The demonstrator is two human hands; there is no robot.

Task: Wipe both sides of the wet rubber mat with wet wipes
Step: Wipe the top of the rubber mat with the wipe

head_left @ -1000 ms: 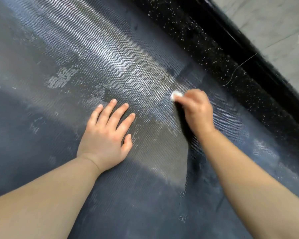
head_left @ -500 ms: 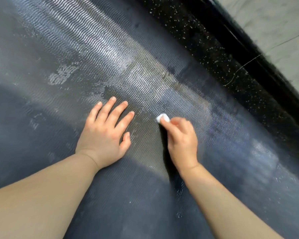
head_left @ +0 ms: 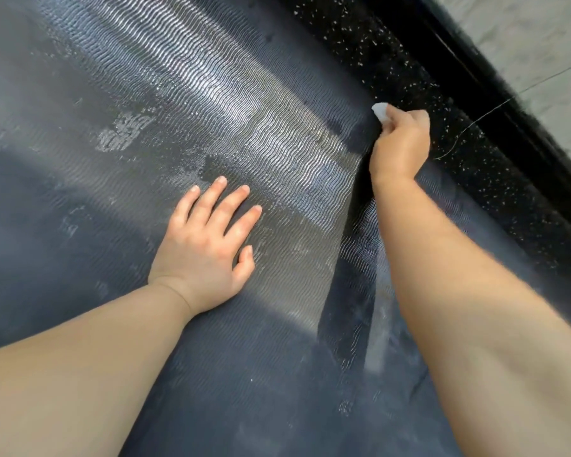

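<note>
The dark rubber mat (head_left: 185,103) with a fine wavy ribbed texture fills most of the view and glistens wet in a bright band running from upper left to centre. My left hand (head_left: 208,245) lies flat on the mat, fingers spread and straight, palm down. My right hand (head_left: 401,140) is at the mat's far right edge, fingers curled round a small white wet wipe (head_left: 380,111) that sticks out above the knuckles and touches the mat's surface.
A black speckled strip (head_left: 419,80) runs along the mat's far right side. Beyond it is a glossy black border (head_left: 495,77), then pale grey stone floor (head_left: 541,37) at the top right corner. A thin thread lies across the speckled strip.
My right hand with the wipe has swept from near my left hand's fingertips up and to the right, out to the mat's edge. My left hand has stayed flat in place.
</note>
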